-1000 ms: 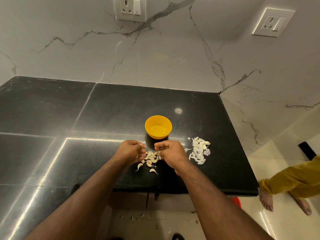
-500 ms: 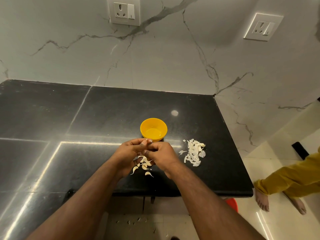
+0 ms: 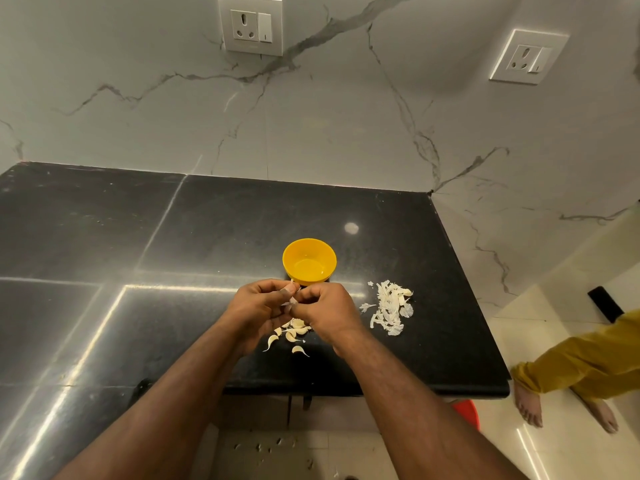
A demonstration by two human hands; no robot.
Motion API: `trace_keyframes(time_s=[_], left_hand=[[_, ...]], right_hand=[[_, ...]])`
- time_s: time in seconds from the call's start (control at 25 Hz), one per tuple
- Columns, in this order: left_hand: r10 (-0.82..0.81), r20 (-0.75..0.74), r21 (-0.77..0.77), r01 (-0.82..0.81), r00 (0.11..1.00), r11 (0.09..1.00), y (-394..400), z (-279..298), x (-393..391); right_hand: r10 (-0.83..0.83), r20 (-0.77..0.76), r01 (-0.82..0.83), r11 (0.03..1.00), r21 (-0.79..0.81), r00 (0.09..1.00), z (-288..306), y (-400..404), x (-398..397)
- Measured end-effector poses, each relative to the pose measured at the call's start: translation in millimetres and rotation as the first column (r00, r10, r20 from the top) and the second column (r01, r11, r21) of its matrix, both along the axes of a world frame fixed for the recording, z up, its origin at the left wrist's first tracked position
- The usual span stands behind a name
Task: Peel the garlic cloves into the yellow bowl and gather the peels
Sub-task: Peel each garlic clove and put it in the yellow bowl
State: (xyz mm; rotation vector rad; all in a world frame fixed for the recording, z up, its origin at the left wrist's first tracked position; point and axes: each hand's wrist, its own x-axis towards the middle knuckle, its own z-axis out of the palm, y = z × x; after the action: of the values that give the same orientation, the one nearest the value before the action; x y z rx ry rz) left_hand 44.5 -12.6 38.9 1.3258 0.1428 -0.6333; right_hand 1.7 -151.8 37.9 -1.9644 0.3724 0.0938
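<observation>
Barely begun: yellow bowl (image 3: 309, 260) apparently empty, both left hand (image 3: 258, 308) and right hand (image 3: 327, 311) pinching one clove (image 3: 289, 295), unpeeled cloves (image 3: 290, 336) near counter's (image 3: 104, 237) front edge, peels (image 3: 389, 306) piled rightward

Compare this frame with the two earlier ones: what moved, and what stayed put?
The left hand and right hand, apart a second ago, have come together just in front of the yellow bowl and now pinch one garlic clove between their fingertips. The bowl, the loose cloves on the black counter and the peel pile to the right lie as before.
</observation>
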Motion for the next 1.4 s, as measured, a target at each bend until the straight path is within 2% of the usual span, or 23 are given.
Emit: trace_keyframes(time_s=[0.24,0.4,0.6,0.92,1.08,1.16,1.24,1.4], left_hand=[[0.036,0.018,0.058,-0.037,0.999,0.998,-1,3,3],[0.072,-0.022,0.023,-0.071,0.997,0.997,-2,3,2],[0.094,-0.067,-0.017,-0.095,0.993,0.995,-2,2,1],[0.046,-0.051,-0.032,-0.048,0.998,0.998,-3,7,-3],[0.083,-0.087,-0.093,-0.091,0.993,0.991,-3,5,-3],[0.093,-0.086,-0.080,-0.100,0.992,0.992,-3,4,-2],[0.100,-0.085,-0.056,-0.105,0.991,0.993,-4,2,-2],[0.083,-0.041,-0.039,-0.085,0.996,0.996,-8,-2,-6]], right_hand=[[0.015,0.068,-0.006,0.992,-0.126,0.998,3,-2,1],[0.018,0.117,0.002,0.986,-0.168,0.993,1,-2,-2],[-0.022,0.110,0.025,0.999,-0.027,0.994,-4,-2,-3],[-0.095,0.136,0.098,0.995,-0.014,0.986,-5,0,0],[-0.179,0.113,0.154,0.968,0.200,0.977,-4,1,-2],[-0.238,0.050,0.201,0.900,0.386,0.970,-2,2,-3],[-0.254,-0.026,0.233,0.839,0.492,0.967,-1,2,-5],[-0.249,0.037,0.223,0.918,0.329,0.968,-7,-1,-1]])
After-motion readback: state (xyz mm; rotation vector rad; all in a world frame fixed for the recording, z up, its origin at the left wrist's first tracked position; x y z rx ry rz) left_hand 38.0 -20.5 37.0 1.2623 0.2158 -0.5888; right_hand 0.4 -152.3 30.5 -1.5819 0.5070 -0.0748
